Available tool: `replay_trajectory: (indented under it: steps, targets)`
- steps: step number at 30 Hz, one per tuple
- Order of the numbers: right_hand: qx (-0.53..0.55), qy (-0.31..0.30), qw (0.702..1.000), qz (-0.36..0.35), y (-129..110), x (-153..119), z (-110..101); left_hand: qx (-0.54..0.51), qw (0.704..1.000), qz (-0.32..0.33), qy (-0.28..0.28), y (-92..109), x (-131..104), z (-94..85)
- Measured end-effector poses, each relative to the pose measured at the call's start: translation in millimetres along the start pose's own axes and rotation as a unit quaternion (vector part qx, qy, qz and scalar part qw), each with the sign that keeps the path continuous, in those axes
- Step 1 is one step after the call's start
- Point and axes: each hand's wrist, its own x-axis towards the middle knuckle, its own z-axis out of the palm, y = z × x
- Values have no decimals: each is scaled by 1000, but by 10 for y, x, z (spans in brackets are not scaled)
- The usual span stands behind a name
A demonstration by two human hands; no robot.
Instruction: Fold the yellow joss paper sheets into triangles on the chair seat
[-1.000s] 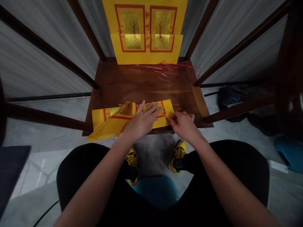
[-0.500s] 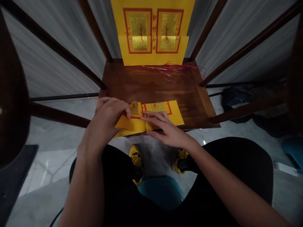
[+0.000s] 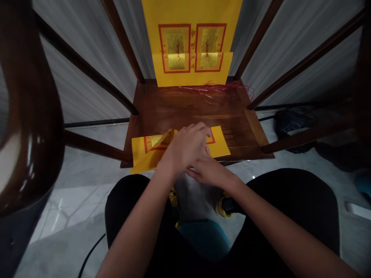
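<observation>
Backdrop: grey streaked wall (image 3: 84, 34) behind, grey floor (image 3: 87, 170) below.
Left side: glossy dark wood piece (image 3: 48, 127) close to you; black cable (image 3: 89, 253) on the floor, lower down.
Yellow paper (image 3: 143, 158): along the near edge of your brown wooden board (image 3: 185, 110), left end hanging past the edge, a fold lifted left of your hands, red frame lines and gold patch showing.
Left hand (image 3: 188, 146): over the paper's middle, crossing on top of your other hand; fingers bent, close together. Can't tell if they pinch anything.
Back sheets (image 3: 193, 79): yellow, at the board's far side, two red-framed gold panels.
Teal item (image 3: 204, 237): low, between your black-clad legs.
Right hand (image 3: 207, 168): at the paper's near edge, partly under your left; most fingers hidden, state can't be told.
Pink-red strands (image 3: 214, 89): on the board, just in front of the back sheets.
Right side: dark bag (image 3: 294, 125) on the floor.
</observation>
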Motion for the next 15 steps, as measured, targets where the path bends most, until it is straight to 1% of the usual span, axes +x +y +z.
replay_trajectory:
  steps: [2,3,5,8,11,13,15]
  targets:
    - [0,-9,1000,9,4,-2,-17,50,996,-67,-1,-303,106,194]
    - [5,-12,1000,15,4,-2,-27,58,995,-80,-5,-421,137,260]
    - [31,-13,999,20,8,3,-43,48,995,-92,-13,-563,172,345]
    - [102,10,995,6,51,20,-73,15,994,-108,-14,-610,195,414]
    - [208,80,975,3,171,26,-161,6,993,-116,-1,-612,199,472]
    - [243,146,958,39,303,0,-257,12,993,-113,12,-624,194,508]
    - [231,211,945,98,465,-59,-349,16,994,-109,26,-635,188,530]
